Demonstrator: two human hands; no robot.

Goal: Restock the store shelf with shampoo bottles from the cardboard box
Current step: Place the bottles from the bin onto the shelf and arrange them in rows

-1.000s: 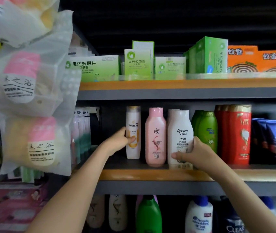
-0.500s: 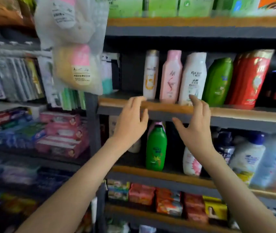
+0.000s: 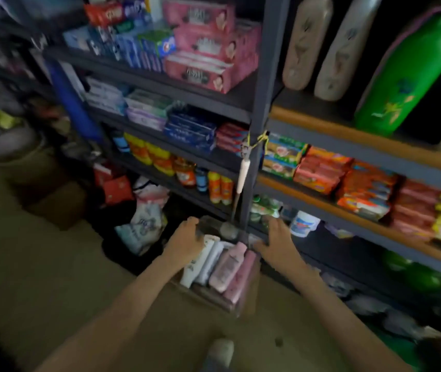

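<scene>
View from above, looking down; the picture is blurred by motion. The cardboard box (image 3: pixel 250 289) stands on the floor (image 3: pixel 53 277) at the foot of the dark upright post (image 3: pixel 257 116) of the shelf unit. Inside it the shampoo bottles lie side by side, lengthwise: white bottles (image 3: pixel 200 261) on the left, pink bottles (image 3: pixel 230 269) on the right.

My left hand (image 3: pixel 184 242) sits over the far end of the white bottles, fingers bent downward; I cannot tell whether it grips a bottle or only rests there. My right hand (image 3: pixel 275 240) reaches past the right far corner of the box with its fingers stretched out and its thumb apart, and nothing is in it. Both forearms run from the bottom edge toward the box.

On the upper right shelf a green bottle (image 3: pixel 407 76) stands beside two beige bottles (image 3: pixel 321 49). One shelf lower lie orange and red packets (image 3: pixel 321 170). A white tub (image 3: pixel 304 224) stands on the low shelf just beyond my right hand. Pink cartons (image 3: pixel 208 49) are stacked on the upper left shelf. Pale plastic bags (image 3: pixel 144 224) lie on the floor left of the box.
</scene>
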